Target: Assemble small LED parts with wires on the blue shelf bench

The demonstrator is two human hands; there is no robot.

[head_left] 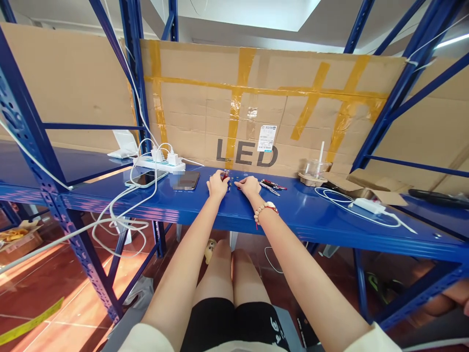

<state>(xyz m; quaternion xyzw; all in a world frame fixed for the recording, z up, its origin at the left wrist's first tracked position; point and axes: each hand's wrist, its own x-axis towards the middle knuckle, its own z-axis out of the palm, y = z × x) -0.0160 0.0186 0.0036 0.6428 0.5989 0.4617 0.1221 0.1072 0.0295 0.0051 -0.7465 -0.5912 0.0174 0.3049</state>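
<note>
Both my hands rest over the blue metal shelf top. My left hand (pixel 218 185) has its fingers curled round a small dark red object (pixel 225 176), partly hidden by the fingers. A short way to its right, my right hand (pixel 249 186) is closed with fingertips together near the shelf surface; whatever it pinches is too small to make out. Tiny parts (pixel 236 178) lie between and just beyond the hands. To the right of my right hand lie several slim red, black and silver pens or tools (pixel 273 186). A beaded bracelet circles my right wrist.
A phone (pixel 146 179), a dark flat case (pixel 186 181) and a white power strip (pixel 176 167) with looping cables are at the left. A clear cup with a straw (pixel 313 168), a white adapter (pixel 369 206) and open cardboard are at the right. Cardboard marked LED stands behind.
</note>
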